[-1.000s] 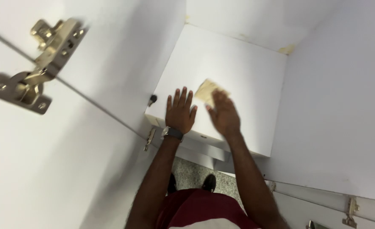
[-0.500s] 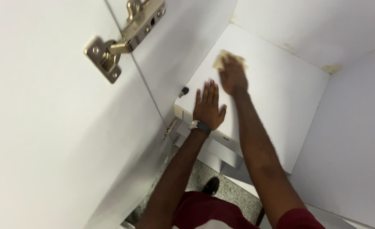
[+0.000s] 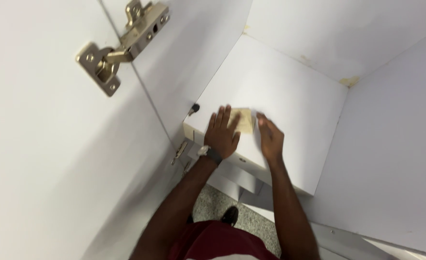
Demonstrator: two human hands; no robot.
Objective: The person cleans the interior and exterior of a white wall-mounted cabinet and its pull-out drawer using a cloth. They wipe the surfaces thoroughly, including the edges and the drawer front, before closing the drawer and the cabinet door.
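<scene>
I look down into a white cupboard at its white shelf (image 3: 290,96). A small pale yellow cloth (image 3: 243,120) lies on the shelf near its front edge. My right hand (image 3: 271,138) is blurred, and its fingertips press on the cloth's right edge. My left hand (image 3: 221,136), with a dark watch on the wrist, lies flat on the shelf with fingers spread, and they touch the cloth's left side.
The open white door (image 3: 54,168) stands at the left with a metal hinge (image 3: 121,45) near the top and a smaller fitting (image 3: 179,151) lower down. Yellowish stains (image 3: 350,81) mark the back corner. Speckled floor (image 3: 256,224) and my dark shoe (image 3: 230,215) show below.
My right hand has drawn the cloth back from deeper on the shelf towards the front edge, beside my left hand. My left hand stays flat on the shelf.
</scene>
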